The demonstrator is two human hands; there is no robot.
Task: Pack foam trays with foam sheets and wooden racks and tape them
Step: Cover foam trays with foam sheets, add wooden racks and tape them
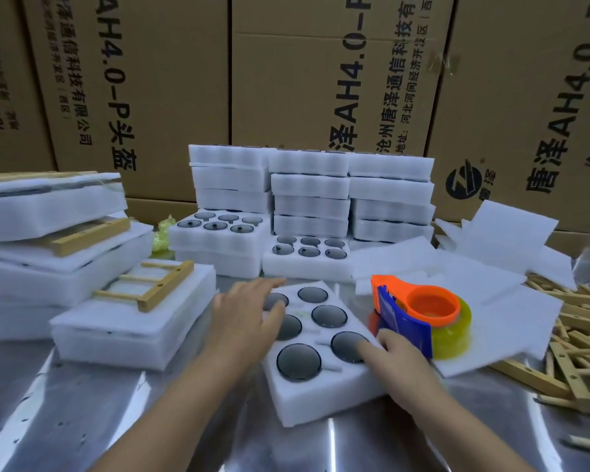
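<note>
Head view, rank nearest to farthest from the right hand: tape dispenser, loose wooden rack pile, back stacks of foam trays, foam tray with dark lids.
1. foam tray with dark lids: under the right hand, touched by it.
2. tape dispenser: just beyond the hand.
3. loose wooden rack pile: out at the right edge.
4. back stacks of foam trays: farthest, at the rear.

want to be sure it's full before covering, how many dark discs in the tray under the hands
6, in the tray, two columns of three. Left column: far disc, partly under the left hand, middle, near. Right column: far, middle, near, touched by the right hand.
</note>
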